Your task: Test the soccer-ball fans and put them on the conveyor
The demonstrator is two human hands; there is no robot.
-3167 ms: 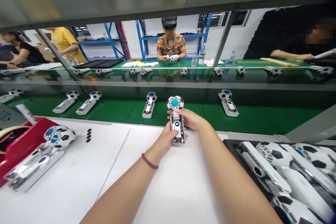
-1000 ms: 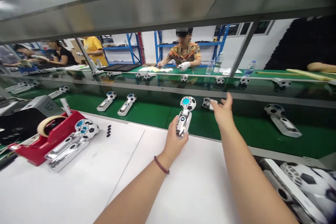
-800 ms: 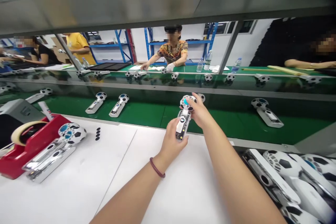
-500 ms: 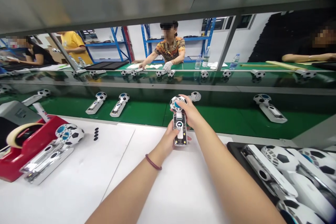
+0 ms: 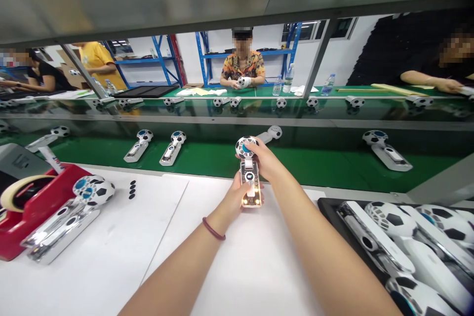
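Both hands held one handheld fan [image 5: 249, 177] with a football-patterned head above the far edge of the white worktable [image 5: 111, 256], just short of the green conveyor belt [image 5: 333, 163]. The left hand [image 5: 237, 200] was closed round the lower handle, and the right hand [image 5: 264, 160] was closed over the fan head from the right side. Compared with half a second before, an amber glow had appeared at the handle's lower end and a small display on the handle was lit; the grip itself was nearly unchanged. Judged from this, the unit had been switched on and was being checked for function. The fan's long axis ran almost straight away from the wearer, head toward the belt, lit handle end toward the wearer, face with display upward. Other fans lay on the belt, two more near the red tape dispenser [image 5: 22, 217] at the left edge, and a tray of fans [image 5: 400, 242] at the right corner.
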